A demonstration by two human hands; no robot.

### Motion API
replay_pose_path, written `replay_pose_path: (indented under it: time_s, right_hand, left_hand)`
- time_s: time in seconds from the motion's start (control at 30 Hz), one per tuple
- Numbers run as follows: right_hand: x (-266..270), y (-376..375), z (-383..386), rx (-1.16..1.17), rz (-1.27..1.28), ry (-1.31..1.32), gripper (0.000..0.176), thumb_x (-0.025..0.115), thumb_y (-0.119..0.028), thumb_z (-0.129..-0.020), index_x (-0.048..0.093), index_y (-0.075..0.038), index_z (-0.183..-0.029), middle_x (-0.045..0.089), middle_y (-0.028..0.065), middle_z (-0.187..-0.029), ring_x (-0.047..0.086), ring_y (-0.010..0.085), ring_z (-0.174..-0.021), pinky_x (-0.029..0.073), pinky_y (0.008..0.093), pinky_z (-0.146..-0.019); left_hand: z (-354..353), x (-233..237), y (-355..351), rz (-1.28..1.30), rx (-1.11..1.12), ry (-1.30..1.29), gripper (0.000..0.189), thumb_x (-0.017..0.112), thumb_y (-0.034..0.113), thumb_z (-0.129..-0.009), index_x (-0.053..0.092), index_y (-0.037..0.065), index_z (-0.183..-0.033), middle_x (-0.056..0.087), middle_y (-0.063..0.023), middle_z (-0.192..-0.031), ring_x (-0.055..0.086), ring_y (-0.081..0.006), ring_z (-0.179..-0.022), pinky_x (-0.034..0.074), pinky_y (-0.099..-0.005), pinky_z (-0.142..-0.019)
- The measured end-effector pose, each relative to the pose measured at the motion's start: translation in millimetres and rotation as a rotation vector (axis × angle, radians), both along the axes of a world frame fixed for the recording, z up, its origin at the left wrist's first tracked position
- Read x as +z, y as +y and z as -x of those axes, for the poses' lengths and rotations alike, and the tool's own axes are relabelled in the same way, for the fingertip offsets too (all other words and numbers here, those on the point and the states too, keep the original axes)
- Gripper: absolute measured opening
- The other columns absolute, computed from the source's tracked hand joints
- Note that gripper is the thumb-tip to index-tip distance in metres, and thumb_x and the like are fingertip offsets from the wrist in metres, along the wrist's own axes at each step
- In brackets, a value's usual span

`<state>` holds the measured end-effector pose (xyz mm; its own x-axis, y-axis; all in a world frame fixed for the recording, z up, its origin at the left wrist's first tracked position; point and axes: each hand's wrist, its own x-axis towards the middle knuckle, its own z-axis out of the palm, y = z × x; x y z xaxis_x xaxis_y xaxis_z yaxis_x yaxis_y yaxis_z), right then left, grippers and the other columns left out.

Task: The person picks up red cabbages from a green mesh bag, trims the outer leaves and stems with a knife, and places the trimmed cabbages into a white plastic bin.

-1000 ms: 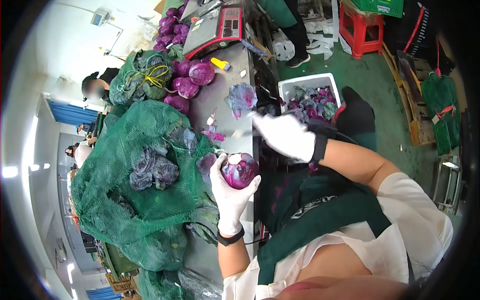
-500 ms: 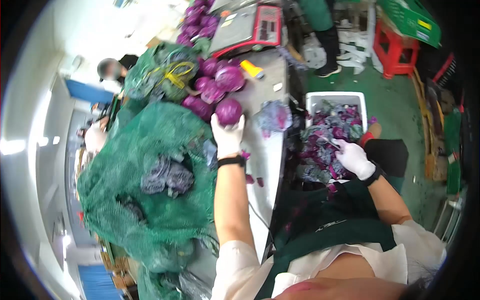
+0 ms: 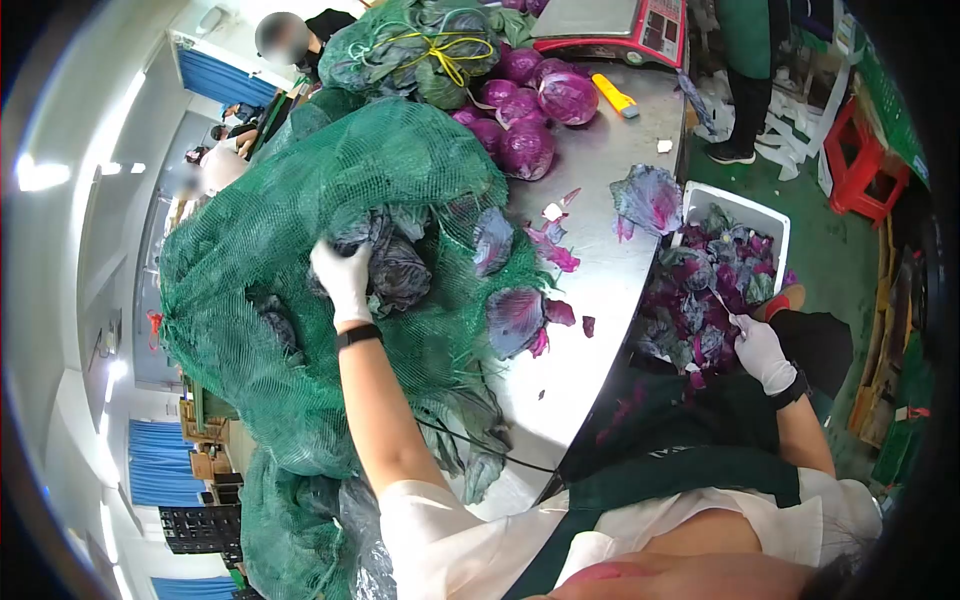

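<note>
My left hand [image 3: 343,281], in a white glove, grips the left side of a dark red cabbage [image 3: 402,270] with loose outer leaves, at the opening of a green mesh sack [image 3: 410,150]. Some of its fingertips are hidden by the leaves. At the right, my gloved right hand [image 3: 764,358] is closed around a small knife [image 3: 718,298], its thin blade pointing up and left above a white bin [image 3: 735,203] full of purple leaf trimmings. A peeled red cabbage [image 3: 527,150] lies on the metal table, beside several others.
Loose leaves [image 3: 516,322] and scraps are scattered on the table [image 3: 575,385]. A yellow tool [image 3: 615,96] and a red-framed scale [image 3: 610,22] are farther back. A person's leg [image 3: 748,105] and a red stool [image 3: 862,165] stand beyond the bin.
My left hand has let go of the peeled cabbage, which stays with the pile, and moved left to the cabbage in the sack. My view has turned left; my right hand still holds the knife.
</note>
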<state>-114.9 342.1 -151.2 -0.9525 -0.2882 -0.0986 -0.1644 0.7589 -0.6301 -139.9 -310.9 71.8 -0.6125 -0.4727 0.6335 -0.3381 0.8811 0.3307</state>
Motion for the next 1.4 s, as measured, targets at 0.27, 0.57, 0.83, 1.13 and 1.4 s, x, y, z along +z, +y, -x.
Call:
replay_pose_path:
  time_s: [0.27,0.57,0.83,1.13,1.4]
  right_hand:
    - [37,-32,-35,0.021,0.130,0.185,0.040,0.061,-0.002,-0.082,0.067,-0.009,-0.120,0.067,0.0203,-0.083,0.066,0.0348,-0.076,0.053,0.0419,-0.071]
    - [91,-45,-55,-0.013,0.280,0.022,0.032,0.064,-0.017,-0.083,0.067,-0.009,-0.114,0.067,0.0198,-0.079,0.069,0.0351,-0.075,0.054,0.0424,-0.070]
    - [142,-167,-39,0.160,1.137,-0.831,0.045,0.070,-0.037,-0.093,0.056,-0.005,-0.121,0.051,-0.0036,-0.056,0.050,0.0051,-0.042,0.041,0.0217,-0.038]
    - [131,-158,-32,0.142,1.008,-0.590,0.042,0.068,-0.013,-0.090,0.056,-0.006,-0.130,0.061,0.0012,-0.087,0.052,0.0074,-0.050,0.044,0.0234,-0.046]
    - [119,-130,-40,0.295,0.537,0.146,0.022,0.057,-0.006,-0.086,0.064,-0.006,-0.106,0.066,0.0138,-0.090,0.065,0.0359,-0.088,0.053,0.0425,-0.075]
  left_hand:
    - [29,15,53,0.475,0.389,-0.572,0.074,0.088,0.048,-0.060,0.064,0.003,-0.114,0.058,-0.0192,-0.126,0.049,-0.0353,-0.124,0.045,-0.0562,-0.094]
    - [-72,25,119,0.286,-0.173,0.051,0.108,0.091,0.023,-0.063,0.031,0.006,-0.151,0.044,-0.0261,-0.133,0.043,-0.0422,-0.123,0.036,-0.0492,-0.109]
    - [-132,-33,308,-1.109,-0.647,0.427,0.075,0.065,0.020,-0.094,0.021,0.002,-0.152,0.032,-0.0186,-0.150,0.038,-0.0287,-0.134,0.029,-0.0455,-0.114]
    - [-149,-67,303,-0.379,-0.878,-0.197,0.076,0.083,0.009,-0.071,0.048,-0.001,-0.138,0.050,-0.0151,-0.139,0.047,-0.0280,-0.129,0.034,-0.0394,-0.112]
    - [-152,-71,309,-0.584,-0.683,-0.312,0.098,0.087,0.014,-0.064,0.036,-0.006,-0.144,0.046,-0.0214,-0.140,0.045,-0.0312,-0.132,0.031,-0.0402,-0.115]
